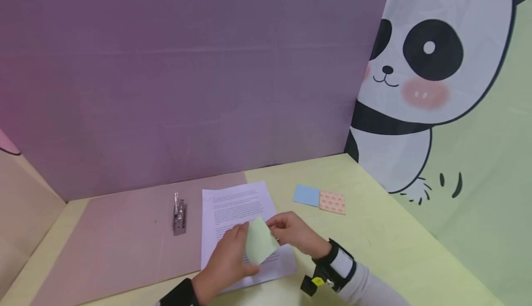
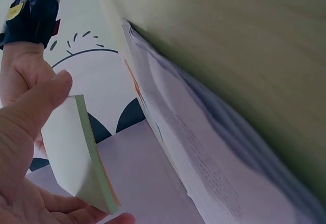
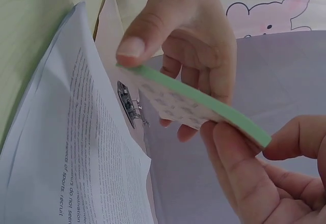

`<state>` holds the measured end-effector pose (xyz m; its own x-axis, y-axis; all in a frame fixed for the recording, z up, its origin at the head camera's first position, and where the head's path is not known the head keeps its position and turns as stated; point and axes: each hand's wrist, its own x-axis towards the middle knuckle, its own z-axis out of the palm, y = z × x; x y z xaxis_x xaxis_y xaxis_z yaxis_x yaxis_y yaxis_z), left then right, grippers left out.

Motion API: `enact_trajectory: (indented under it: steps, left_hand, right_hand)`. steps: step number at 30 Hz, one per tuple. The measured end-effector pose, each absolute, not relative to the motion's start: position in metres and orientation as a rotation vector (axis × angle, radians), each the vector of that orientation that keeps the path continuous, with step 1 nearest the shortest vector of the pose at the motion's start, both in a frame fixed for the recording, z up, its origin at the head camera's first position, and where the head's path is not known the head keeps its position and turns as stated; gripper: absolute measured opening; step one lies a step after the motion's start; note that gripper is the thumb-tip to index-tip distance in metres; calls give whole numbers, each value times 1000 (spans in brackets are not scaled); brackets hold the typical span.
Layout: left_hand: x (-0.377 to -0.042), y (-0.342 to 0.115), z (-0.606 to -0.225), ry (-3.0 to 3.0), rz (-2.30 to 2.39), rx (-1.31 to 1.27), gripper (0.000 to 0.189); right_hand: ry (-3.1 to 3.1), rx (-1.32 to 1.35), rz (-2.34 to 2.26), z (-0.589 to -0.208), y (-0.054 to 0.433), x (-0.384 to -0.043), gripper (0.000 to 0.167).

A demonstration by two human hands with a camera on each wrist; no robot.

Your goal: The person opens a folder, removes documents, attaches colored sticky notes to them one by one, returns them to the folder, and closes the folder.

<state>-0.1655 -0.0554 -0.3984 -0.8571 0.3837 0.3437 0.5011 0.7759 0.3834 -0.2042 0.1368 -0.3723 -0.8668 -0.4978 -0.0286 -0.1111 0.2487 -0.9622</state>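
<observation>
A pale green sticky note pad (image 1: 258,243) is held up over a stack of printed sheets (image 1: 238,202). My left hand (image 1: 228,256) grips the pad by its edges, thumb on one side and fingers on the other. At a corner on the right, my right hand (image 1: 296,234) pinches the pad between thumb and fingers. The right wrist view shows the pad's thick green edge (image 3: 204,99) and its patterned underside, tilted above the pages. In the left wrist view, the plain green face (image 2: 66,147) is turned to the camera.
Left of the sheets, a stapler (image 1: 179,218) lies on a pink mat (image 1: 124,236). A blue square pad (image 1: 306,195) and a pink patterned square (image 1: 332,202) lie side by side at the back right of the yellow table (image 1: 374,246). A purple wall (image 1: 187,88) stands behind.
</observation>
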Motion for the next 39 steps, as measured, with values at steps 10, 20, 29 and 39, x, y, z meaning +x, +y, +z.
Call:
enact_trajectory:
  steps: [10,20,29,39]
  left_hand:
    - [-164,-57,-389,-2784,-738,-683,91]
    - [-163,-62,-385,-2662,-630,-796,51]
    - [-162,-62,-379,-2611,-590,-890,5]
    - [-163,-66,-365,-2591,-562,-714,4]
  right_hand:
    - [2261,-536,-1612,-374,134,-205,23]
    - [2294,-516,-1562,-381,134,-207,24]
    - [2276,-507,-1565,-380,133,-207,23]
    - [2215,-501,-1579,-380,133,-205,28]
